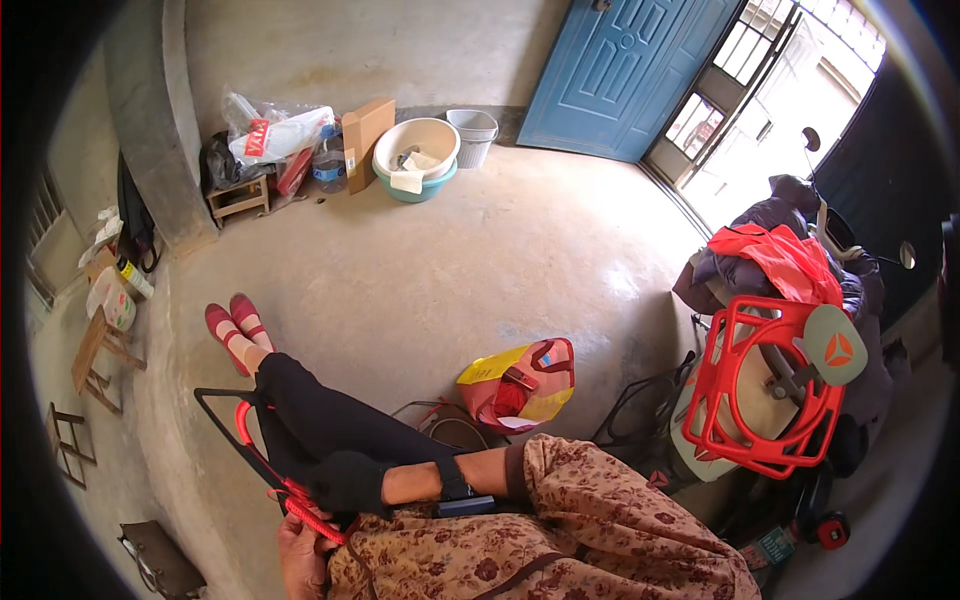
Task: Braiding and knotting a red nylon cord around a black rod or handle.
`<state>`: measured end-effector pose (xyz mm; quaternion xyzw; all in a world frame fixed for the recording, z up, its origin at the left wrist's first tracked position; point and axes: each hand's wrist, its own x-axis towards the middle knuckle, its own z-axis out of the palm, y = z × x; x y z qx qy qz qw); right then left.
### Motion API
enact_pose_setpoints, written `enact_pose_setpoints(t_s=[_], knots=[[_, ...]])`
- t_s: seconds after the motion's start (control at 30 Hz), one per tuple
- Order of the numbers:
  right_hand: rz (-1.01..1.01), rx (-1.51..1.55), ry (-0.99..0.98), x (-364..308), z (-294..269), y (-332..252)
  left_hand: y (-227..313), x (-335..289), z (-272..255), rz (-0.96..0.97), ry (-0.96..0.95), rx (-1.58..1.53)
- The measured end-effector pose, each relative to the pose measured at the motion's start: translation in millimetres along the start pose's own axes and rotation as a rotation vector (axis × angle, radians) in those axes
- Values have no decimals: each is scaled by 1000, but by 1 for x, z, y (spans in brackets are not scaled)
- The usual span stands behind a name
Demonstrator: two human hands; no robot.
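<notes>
My left hand (300, 553), bare, is at the lower edge with its fingers closed on a thick red cord (318, 520). The cord runs along a thin black frame (235, 437), which leans beside my outstretched legs in black trousers (340, 405). A curved red piece (242, 422) shows farther up inside the frame. My right hand (350, 482), in a black glove, lies over my lap close to the cord; its fingers blend into the dark trousers. A strap with a blue-grey device (465, 507) is on my right wrist.
A red and yellow bag (520, 388) holding red cord stands right of my legs. A scooter with a red seat frame (765, 385) is at the right. Basins (418, 150), a bucket (474, 135) and a box (367, 140) line the far wall. Wooden stools (100, 355) stand left.
</notes>
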<state>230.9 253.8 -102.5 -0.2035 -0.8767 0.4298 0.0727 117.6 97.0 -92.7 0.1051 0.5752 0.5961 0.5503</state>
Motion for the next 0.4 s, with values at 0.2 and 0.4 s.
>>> enact_pose_setpoints(t_s=[0.2,0.4], knots=[[-187,160,-8,-1,12,1,-12,5,-9,-26,39,-107],[-98,199,55,-4,6,-7,-23,10,-18,138,-25,-176]])
